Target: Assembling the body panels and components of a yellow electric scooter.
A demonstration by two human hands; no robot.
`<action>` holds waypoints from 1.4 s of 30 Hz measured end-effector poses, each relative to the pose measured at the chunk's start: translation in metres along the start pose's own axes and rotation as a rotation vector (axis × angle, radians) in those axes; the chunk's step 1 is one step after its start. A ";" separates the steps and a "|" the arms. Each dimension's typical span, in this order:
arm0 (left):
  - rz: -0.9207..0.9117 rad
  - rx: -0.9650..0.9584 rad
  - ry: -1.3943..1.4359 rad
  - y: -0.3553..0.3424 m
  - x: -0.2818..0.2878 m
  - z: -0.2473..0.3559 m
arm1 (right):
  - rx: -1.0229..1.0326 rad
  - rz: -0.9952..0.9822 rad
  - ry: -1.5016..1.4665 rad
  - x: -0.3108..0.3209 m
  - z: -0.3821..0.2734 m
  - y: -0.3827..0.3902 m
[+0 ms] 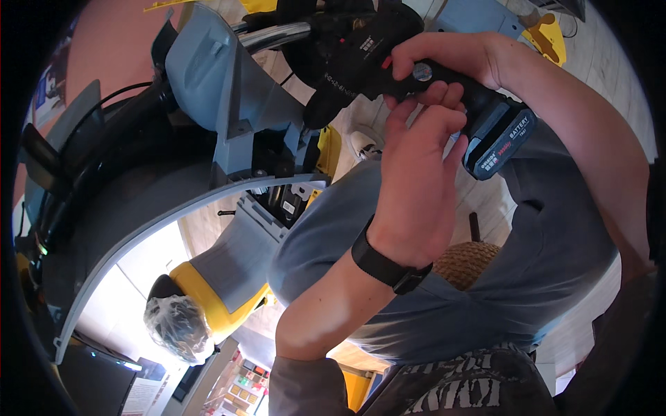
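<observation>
A black cordless drill (340, 83) lies slantwise across the upper middle, its chuck pointing down and left. My right hand (458, 59) is closed around its handle, with the thumb near a red button. From below, my left hand (420, 173), a black watch on its wrist, has its fingers curled against the handle. Part of those fingers is hidden behind the tool. The battery pack (503, 142) sits at the handle's end. At the chuck, the bit meets or nearly meets a grey plastic panel (239, 149); contact cannot be made out.
Left of the hands stands a vehicle-like frame with a curved dark shell (125, 208) and a chrome tube (277, 36). Below it is a yellow and grey part (222, 281) with clear plastic wrap (177, 326). Yellow pieces (544, 38) lie at the upper right. My knees are close beneath.
</observation>
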State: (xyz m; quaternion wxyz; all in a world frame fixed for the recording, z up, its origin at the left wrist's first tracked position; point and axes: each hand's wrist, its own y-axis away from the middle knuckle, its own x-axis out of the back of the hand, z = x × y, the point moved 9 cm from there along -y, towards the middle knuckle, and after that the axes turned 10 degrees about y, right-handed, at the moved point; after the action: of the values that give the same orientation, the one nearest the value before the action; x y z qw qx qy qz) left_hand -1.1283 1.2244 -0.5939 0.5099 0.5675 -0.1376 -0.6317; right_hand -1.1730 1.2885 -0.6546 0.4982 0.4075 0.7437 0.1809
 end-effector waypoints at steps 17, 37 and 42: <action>-0.025 -0.010 -0.004 0.000 0.001 -0.001 | -0.052 0.089 0.125 0.011 0.001 0.000; -0.035 -0.010 -0.002 -0.002 -0.003 0.000 | -0.057 0.119 0.128 0.014 -0.003 0.000; -0.006 -0.035 0.006 0.000 0.000 0.000 | -0.180 -0.005 -0.019 0.003 0.011 -0.001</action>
State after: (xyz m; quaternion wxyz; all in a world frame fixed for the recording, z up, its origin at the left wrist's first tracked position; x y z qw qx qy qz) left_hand -1.1282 1.2244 -0.5938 0.5182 0.5607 -0.1231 -0.6340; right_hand -1.1639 1.2886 -0.6618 0.5404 0.3610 0.7206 0.2418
